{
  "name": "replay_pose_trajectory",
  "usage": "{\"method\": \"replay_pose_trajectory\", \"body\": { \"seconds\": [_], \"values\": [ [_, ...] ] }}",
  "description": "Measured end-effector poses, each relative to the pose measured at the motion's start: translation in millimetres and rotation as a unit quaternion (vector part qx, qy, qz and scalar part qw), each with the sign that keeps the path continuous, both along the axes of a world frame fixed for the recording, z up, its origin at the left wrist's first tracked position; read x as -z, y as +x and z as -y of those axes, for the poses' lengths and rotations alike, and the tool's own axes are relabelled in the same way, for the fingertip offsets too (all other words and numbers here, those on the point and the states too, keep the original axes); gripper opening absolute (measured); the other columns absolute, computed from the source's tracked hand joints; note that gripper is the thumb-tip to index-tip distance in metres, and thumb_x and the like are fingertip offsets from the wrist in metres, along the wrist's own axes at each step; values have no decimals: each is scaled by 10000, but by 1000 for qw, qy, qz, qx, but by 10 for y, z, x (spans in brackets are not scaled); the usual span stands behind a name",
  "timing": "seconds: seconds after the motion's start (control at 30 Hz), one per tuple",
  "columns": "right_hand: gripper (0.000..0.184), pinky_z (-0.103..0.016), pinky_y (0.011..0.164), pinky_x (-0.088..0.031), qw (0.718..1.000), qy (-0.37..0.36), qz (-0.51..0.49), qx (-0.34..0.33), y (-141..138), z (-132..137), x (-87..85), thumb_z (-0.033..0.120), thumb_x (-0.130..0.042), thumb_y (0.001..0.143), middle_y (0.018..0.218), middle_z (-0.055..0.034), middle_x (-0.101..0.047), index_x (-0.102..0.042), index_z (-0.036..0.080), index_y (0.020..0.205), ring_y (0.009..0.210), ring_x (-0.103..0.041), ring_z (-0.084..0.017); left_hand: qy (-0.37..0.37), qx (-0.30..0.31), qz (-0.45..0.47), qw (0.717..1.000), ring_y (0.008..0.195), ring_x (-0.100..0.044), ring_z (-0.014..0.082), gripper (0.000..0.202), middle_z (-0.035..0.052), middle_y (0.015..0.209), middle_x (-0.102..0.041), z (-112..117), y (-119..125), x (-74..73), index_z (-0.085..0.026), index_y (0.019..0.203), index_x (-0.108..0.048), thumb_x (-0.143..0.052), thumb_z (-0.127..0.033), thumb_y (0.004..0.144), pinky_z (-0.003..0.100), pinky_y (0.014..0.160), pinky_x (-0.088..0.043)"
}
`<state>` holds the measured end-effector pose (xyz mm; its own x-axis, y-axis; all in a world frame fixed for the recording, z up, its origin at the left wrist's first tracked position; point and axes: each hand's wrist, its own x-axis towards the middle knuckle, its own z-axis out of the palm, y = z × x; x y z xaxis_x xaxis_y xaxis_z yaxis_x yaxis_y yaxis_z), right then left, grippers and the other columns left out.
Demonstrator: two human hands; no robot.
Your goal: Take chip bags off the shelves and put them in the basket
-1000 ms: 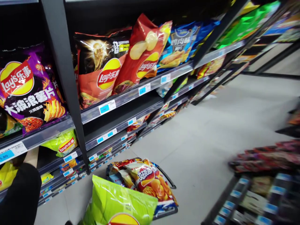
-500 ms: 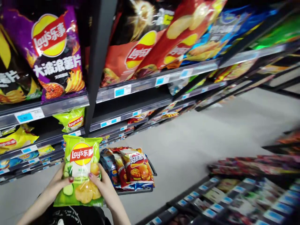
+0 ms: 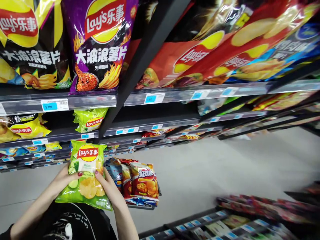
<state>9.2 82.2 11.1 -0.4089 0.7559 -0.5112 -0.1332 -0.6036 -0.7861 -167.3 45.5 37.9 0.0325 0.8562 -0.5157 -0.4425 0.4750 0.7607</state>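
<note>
A green bag of Lay's potato chips (image 3: 87, 180) is held upright in front of my body, its printed front facing me. My left hand (image 3: 67, 176) grips its left side, thumb across the front. On the opposite side my right hand (image 3: 106, 181) clasps it the same way. The fingers of both hands are hidden behind the bag. Just right of it, lower down, a dark basket or carrier (image 3: 146, 206) holds several snack bags (image 3: 143, 181) with red and orange print. Another green chip bag (image 3: 91, 120) sits on a shelf beyond.
Shelving with price tags runs along the left and back; purple-and-black chip bags (image 3: 100, 46) and red chip bags (image 3: 180, 63) stand on its upper shelf (image 3: 95, 101). A black post (image 3: 142, 56) divides it. Grey floor (image 3: 200, 173) lies to the right, with a low display rack (image 3: 212, 223) at bottom right.
The view has tilted and shifted, so the shelf goods appear larger and farther right. Both hands keep hold of the green bag, which sits slightly higher and leans back more.
</note>
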Motion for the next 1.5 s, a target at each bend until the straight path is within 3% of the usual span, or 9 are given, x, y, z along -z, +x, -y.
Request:
{"method": "replay_pose_trajectory", "body": {
  "seconds": [0.43,0.57,0.67,0.77,0.87,0.97,1.1,1.23,1.5],
  "values": [
    [499,-349,834,-497,988,136,67,-8,36,104,-15,443,-636,711,1086,-80,-655,-477,200,1117,1001,-611,-263,55,11,-58,997,1151,-507,325,678,122,1245,-572,155,-67,194,-189,1247,-454,-734,-275,636,449,966,-412],
    [630,-362,811,-490,910,301,279,60,70,318,29,452,-652,677,1083,-105,-639,-423,194,1204,957,-611,-291,81,-21,-240,967,1289,-323,326,798,124,1419,-360,375,-72,111,-234,1332,-354,-738,-280,633,473,1051,-280],
    [670,-394,740,-502,821,373,421,98,-33,427,23,460,-619,711,1147,-158,-590,-389,185,1276,937,-611,-334,120,40,-176,976,1320,-272,305,845,79,1452,-306,492,44,15,-315,1355,-298,-739,-255,636,460,1062,-260],
    [656,-423,699,-514,748,507,428,11,-156,412,-61,425,-580,754,1140,-187,-577,-370,173,1322,920,-607,-347,138,32,15,990,1252,-391,318,990,101,1406,-389,455,181,-5,-309,1376,-235,-789,-253,558,430,987,-374],
    [669,-429,741,-521,706,611,333,-134,-167,301,-185,354,-606,739,1102,-137,-624,-364,223,1349,908,-612,-327,110,-134,40,984,1123,-522,321,879,137,1231,-574,325,155,38,-192,1299,-391,-795,-277,523,387,922,-428],
    [620,-368,769,-525,734,621,196,-193,-76,181,-275,270,-609,739,1109,-72,-644,-400,285,1322,917,-621,-277,65,-233,14,970,968,-615,305,738,106,1028,-691,246,-50,41,-166,1189,-501,-783,-268,515,367,822,-480],
    [306,-329,730,-516,833,524,162,-71,5,32,-301,263,-543,807,1002,-62,-656,-568,266,1112,810,-621,-210,19,-281,12,959,741,-676,274,604,63,812,-732,272,-328,-45,-153,1055,-562,-766,-297,504,345,655,-521],
    [480,-363,814,-498,904,402,112,-95,-72,-95,-272,401,-571,785,1157,-113,-581,-465,214,1215,938,-601,-231,17,-266,18,964,712,-687,256,537,51,784,-734,300,-420,-120,-157,1003,-567,-765,-289,522,311,623,-530],
    [467,-330,874,-458,947,256,58,-186,-212,-52,-211,464,-570,775,1159,-93,-623,-520,189,1149,1024,-582,-247,-60,-223,84,969,744,-695,233,350,71,800,-741,218,-318,-213,-153,992,-616,-654,-347,703,295,664,-547]
  ]
}}
